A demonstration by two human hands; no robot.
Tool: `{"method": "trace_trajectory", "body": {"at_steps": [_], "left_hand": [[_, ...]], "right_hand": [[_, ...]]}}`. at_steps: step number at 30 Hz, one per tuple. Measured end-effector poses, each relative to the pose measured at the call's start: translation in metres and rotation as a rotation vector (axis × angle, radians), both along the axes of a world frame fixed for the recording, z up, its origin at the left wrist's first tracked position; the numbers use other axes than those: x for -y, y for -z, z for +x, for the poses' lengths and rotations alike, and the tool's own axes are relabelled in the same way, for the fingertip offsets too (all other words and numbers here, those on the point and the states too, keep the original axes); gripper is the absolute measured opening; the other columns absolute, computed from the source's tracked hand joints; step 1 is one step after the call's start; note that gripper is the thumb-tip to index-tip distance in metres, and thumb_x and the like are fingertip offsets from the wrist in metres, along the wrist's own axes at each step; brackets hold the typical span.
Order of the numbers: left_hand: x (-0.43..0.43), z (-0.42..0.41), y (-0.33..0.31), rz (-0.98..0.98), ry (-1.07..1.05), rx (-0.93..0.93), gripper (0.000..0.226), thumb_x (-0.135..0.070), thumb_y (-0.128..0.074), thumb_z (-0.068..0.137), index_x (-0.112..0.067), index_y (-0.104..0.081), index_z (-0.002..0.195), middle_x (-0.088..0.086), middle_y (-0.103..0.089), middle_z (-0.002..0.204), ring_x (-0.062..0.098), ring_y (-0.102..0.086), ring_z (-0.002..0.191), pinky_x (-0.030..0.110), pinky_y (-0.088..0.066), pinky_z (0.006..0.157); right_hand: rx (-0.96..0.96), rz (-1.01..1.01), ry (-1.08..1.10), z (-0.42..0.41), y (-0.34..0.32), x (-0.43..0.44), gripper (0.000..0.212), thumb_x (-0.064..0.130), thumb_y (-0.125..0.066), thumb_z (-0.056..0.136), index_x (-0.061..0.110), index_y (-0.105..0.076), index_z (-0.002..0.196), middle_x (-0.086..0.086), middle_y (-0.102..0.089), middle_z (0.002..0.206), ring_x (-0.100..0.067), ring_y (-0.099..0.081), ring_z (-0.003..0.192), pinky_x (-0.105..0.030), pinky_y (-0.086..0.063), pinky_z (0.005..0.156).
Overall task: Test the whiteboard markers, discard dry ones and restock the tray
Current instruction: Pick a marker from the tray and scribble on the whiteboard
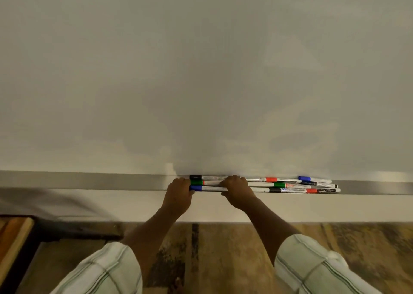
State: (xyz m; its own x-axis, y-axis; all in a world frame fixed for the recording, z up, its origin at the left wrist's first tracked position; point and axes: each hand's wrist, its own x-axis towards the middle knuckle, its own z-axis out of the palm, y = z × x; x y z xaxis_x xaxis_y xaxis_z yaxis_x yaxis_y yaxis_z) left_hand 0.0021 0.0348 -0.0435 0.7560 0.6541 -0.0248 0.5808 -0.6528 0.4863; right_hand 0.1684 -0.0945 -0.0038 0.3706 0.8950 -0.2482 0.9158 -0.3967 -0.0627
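Under both sets of curled fingers lie the markers (257, 184), rows end to end in the tray (89, 180) below the whiteboard (201, 70). Left hand (178, 192) butts the cap ends, right hand (237, 187) presses mid-barrel, likely squaring them; actual gripping I cannot tell.

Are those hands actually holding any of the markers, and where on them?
Nothing is lifted. The left hand presses against the capped ends of the markers lying in the tray; the right hand rests over their barrels. Whether any fingers close around one cannot be told.
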Motion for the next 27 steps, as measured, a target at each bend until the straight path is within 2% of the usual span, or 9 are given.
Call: {"method": "trace_trajectory", "body": {"at_steps": [4, 8, 12, 15, 19, 21, 24, 25, 27], "left_hand": [[-0.002, 0.001, 0.000, 0.008, 0.045, 0.051, 0.021, -0.020, -0.066, 0.084, -0.003, -0.062, 0.095, 0.015, -0.065, 0.094, 0.031, -0.059, 0.087, 0.038, -0.045, 0.077], [-0.001, 0.000, -0.003, 0.047, 0.065, 0.079, 0.028, -0.027, -0.067, 0.083, -0.006, -0.062, 0.101, 0.010, -0.064, 0.098, 0.026, -0.058, 0.091, 0.035, -0.046, 0.080], [0.001, 0.006, -0.014, 0.145, 0.150, 0.093, 0.026, -0.028, -0.060, 0.088, -0.012, -0.064, 0.109, 0.006, -0.064, 0.103, 0.022, -0.058, 0.093, 0.034, -0.049, 0.083], [0.005, 0.015, -0.032, 0.185, 0.227, 0.041, 0.019, -0.023, -0.053, 0.093, -0.016, -0.064, 0.105, 0.004, -0.067, 0.099, 0.024, -0.061, 0.089, 0.032, -0.042, 0.076], [0.021, 0.032, -0.075, -0.031, 0.194, 0.061, 0.019, -0.020, -0.043, 0.098, -0.014, -0.055, 0.110, 0.001, -0.055, 0.098, 0.014, -0.051, 0.085, 0.022, -0.037, 0.076], [0.029, 0.037, -0.101, -0.121, 0.210, 0.051, 0.019, -0.023, -0.040, 0.098, -0.016, -0.046, 0.115, -0.001, -0.051, 0.101, 0.009, -0.050, 0.085, 0.020, -0.042, 0.077], [0.041, 0.043, -0.145, -0.172, 0.247, 0.092, 0.018, -0.029, -0.035, 0.100, -0.022, -0.043, 0.114, 0.001, -0.056, 0.102, 0.011, -0.055, 0.088, 0.027, -0.050, 0.079], [0.047, 0.045, -0.160, -0.155, 0.263, 0.119, 0.022, -0.035, -0.032, 0.099, -0.024, -0.043, 0.116, -0.001, -0.055, 0.105, 0.010, -0.054, 0.091, 0.025, -0.049, 0.081], [0.060, 0.048, -0.196, -0.070, 0.329, 0.171, 0.047, -0.054, -0.019, 0.091, -0.026, -0.044, 0.121, -0.007, -0.051, 0.112, 0.003, -0.049, 0.099, 0.016, -0.044, 0.087]], "right_hand": [[0.010, -0.002, 0.021, 0.000, 0.001, -0.004, 0.029, 0.023, -0.058, 0.090, 0.024, -0.062, 0.119, -0.002, -0.061, 0.120, -0.025, -0.050, 0.114, -0.038, -0.037, 0.094], [-0.065, 0.082, 0.037, 0.003, -0.006, -0.004, 0.026, 0.020, -0.059, 0.090, 0.023, -0.066, 0.114, -0.002, -0.061, 0.117, -0.024, -0.051, 0.112, -0.037, -0.036, 0.092], [-0.195, 0.182, 0.072, 0.010, -0.021, 0.002, 0.023, 0.017, -0.059, 0.089, 0.020, -0.068, 0.110, -0.002, -0.060, 0.110, -0.022, -0.055, 0.103, -0.036, -0.042, 0.087], [-0.315, 0.276, 0.108, 0.016, -0.034, 0.008, 0.016, 0.015, -0.065, 0.085, 0.016, -0.071, 0.100, -0.001, -0.057, 0.094, -0.021, -0.058, 0.088, -0.030, -0.049, 0.078], [-0.483, 0.413, 0.207, 0.029, -0.066, 0.021, 0.013, 0.009, -0.068, 0.083, 0.014, -0.073, 0.093, -0.004, -0.063, 0.096, -0.009, -0.052, 0.076, -0.014, -0.039, 0.068], [-0.627, 0.525, 0.244, 0.035, -0.089, 0.030, 0.014, 0.009, -0.073, 0.080, 0.018, -0.072, 0.090, 0.003, -0.067, 0.093, -0.003, -0.055, 0.070, -0.010, -0.042, 0.065], [-1.017, 0.731, 0.259, 0.040, -0.130, 0.046, 0.010, 0.008, -0.073, 0.081, 0.013, -0.069, 0.089, 0.009, -0.067, 0.074, -0.004, -0.058, 0.061, -0.017, -0.048, 0.061], [-1.107, 0.780, 0.233, 0.041, -0.143, 0.051, 0.008, 0.010, -0.071, 0.083, 0.009, -0.066, 0.089, 0.007, -0.064, 0.070, -0.006, -0.055, 0.058, -0.020, -0.048, 0.058], [-1.203, 0.832, 0.135, 0.038, -0.166, 0.059, 0.022, 0.025, -0.070, 0.084, 0.007, -0.058, 0.087, 0.004, -0.057, 0.062, -0.010, -0.049, 0.052, -0.021, -0.044, 0.052]]}}
